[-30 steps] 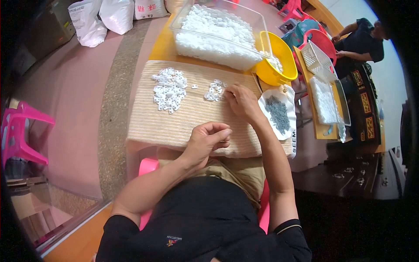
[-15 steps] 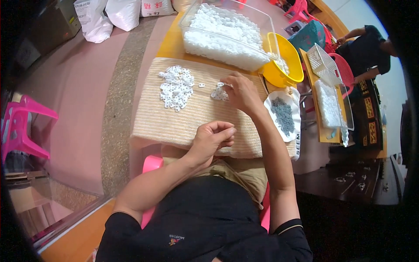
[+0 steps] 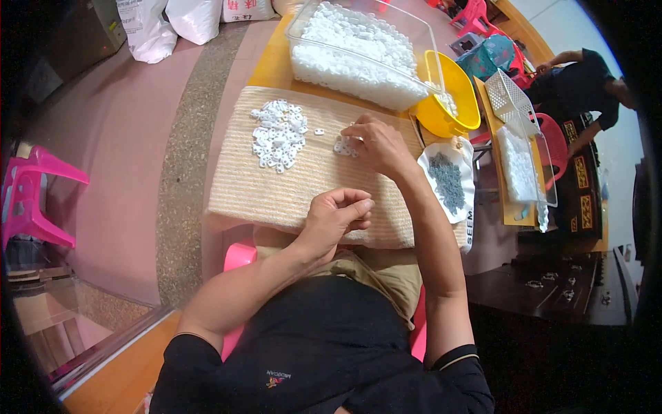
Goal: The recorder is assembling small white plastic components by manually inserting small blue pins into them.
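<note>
My left hand (image 3: 338,217) is closed in a pinch just above the near part of a striped beige cloth (image 3: 276,196); whatever it holds is hidden. Farther up, my right hand (image 3: 378,143) has its fingers bent down at a small pile of white plastic pieces with holes (image 3: 343,147) and partly covers them. A single white piece (image 3: 318,131) lies left of that pile. Beyond it is a bigger heap of the same pieces (image 3: 279,138). To the right of my right forearm, small dark grey pieces (image 3: 447,181) lie in a white wavy-edged dish (image 3: 465,153).
A clear bin (image 3: 436,69) full of white pieces stands at the table's far side, beside a yellow tub (image 3: 465,90). A person in dark clothes (image 3: 579,83) is at the right, near another table (image 3: 520,215). Pink stool (image 3: 48,172) and white sacks (image 3: 193,21) are at left.
My right hand has shifted slightly left and down over the small pile. My left hand keeps its pinch in nearly the same place. The other person has moved slightly.
</note>
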A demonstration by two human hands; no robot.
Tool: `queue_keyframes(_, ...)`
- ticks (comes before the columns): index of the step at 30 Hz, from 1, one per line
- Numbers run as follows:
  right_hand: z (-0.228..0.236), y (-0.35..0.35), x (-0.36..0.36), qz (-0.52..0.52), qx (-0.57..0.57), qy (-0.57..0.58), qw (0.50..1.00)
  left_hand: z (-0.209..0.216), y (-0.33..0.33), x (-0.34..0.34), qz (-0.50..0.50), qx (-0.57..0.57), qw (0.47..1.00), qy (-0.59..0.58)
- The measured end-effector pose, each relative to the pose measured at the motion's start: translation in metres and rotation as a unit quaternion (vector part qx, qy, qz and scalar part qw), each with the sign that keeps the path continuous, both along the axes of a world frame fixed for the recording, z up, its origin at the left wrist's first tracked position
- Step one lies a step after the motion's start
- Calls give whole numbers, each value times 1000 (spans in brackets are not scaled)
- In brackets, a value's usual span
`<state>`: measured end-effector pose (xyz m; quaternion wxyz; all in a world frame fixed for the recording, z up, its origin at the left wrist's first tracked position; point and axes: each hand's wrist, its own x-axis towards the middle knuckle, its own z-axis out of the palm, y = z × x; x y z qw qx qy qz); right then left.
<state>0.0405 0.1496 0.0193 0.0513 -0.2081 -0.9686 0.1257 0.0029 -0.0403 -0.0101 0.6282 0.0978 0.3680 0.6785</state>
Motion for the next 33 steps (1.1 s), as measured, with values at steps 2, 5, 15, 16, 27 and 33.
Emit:
queue_keyframes(2,2,-3,0,2,-9,-9,1000,0,0,0,-2,-3,1000,0)
queue_keyframes(5,1,-2,-1,6,-19,-22,1000,-2,0,1,-1,-5,1000,9)
queue_keyframes(15,5,-6,-2,-19,-28,-47,998,-3,1,2,0,-9,1000,13)
queue_keyframes(16,5,-6,-1,-19,-28,-47,998,-3,1,2,0,-8,1000,14)
queue_keyframes(27,-18,0,14,11,-75,122,990,-3,1,1,6,-4,1000,6)
queue_keyframes(33,-16,-1,20,2,-48,110,993,-4,1,1,8,-6,1000,11)
